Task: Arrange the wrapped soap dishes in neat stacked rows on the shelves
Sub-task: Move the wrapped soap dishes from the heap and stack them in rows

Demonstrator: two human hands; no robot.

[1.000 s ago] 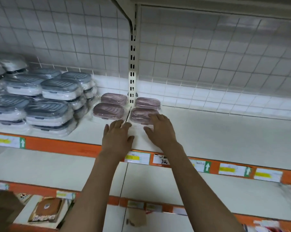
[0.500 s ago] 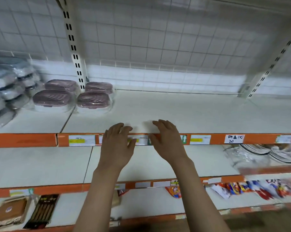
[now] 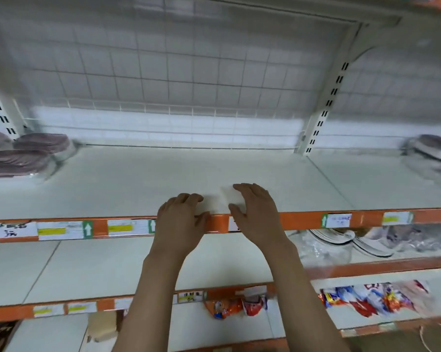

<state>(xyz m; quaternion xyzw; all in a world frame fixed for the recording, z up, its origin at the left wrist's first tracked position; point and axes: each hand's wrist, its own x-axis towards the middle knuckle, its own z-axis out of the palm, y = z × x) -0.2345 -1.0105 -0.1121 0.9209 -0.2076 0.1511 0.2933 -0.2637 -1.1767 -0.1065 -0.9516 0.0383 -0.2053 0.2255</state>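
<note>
Left hand: your left hand (image 3: 181, 222) hangs over the orange front lip of the upper shelf (image 3: 138, 189), fingers loosely bent, holding nothing.
Right hand: your right hand (image 3: 257, 214) sits just beside it at the same lip, fingers relaxed and slightly spread, holding nothing.
Soap dishes, left: the wrapped mauve soap dishes (image 3: 24, 156) lie at the far left of that shelf, near the slotted upright (image 3: 1, 115), well apart from both hands.
Soap dishes, right: more wrapped soap dishes (image 3: 432, 151), too blurred to count, sit at the far right edge.
Shelf lip: price labels (image 3: 62, 231) line the orange strip.
Below: stacked plates in plastic (image 3: 341, 241) on the next shelf; colourful packets (image 3: 366, 298) hang lower down.
</note>
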